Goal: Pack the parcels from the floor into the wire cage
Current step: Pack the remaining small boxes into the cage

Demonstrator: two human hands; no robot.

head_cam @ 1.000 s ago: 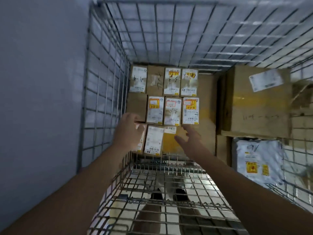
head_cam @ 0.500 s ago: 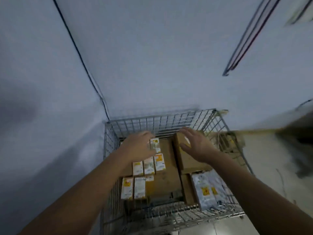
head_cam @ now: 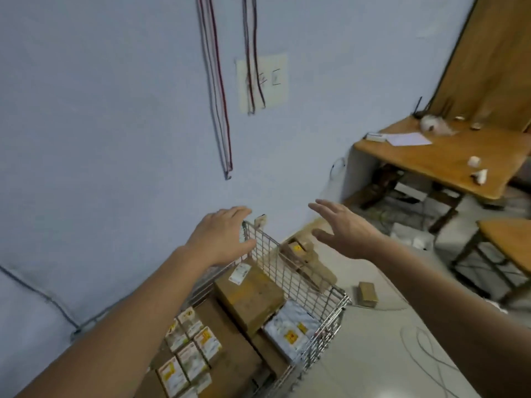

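Observation:
The wire cage (head_cam: 290,271) stands against the blue wall at the bottom centre. Inside lie several small labelled boxes (head_cam: 189,349), a larger brown carton (head_cam: 250,294) and a grey plastic mailer (head_cam: 290,326). My left hand (head_cam: 221,237) hovers empty above the cage's far corner, fingers relaxed. My right hand (head_cam: 342,228) is raised to the right of the cage, fingers spread, holding nothing. On the floor beyond the cage lie brown parcels (head_cam: 304,254), and one small brown box (head_cam: 367,293) sits alone to the right.
A wooden table (head_cam: 442,159) with papers and small items stands at the right, a second wooden piece (head_cam: 508,239) nearer. Red and dark cables (head_cam: 221,110) hang down the wall beside a switch plate (head_cam: 263,81). Thin wire loops lie on the pale floor (head_cam: 425,351).
My view has swung up and to the right, away from the cage interior. Both hands have lifted out of the cage, empty, and now hover above its far right corner.

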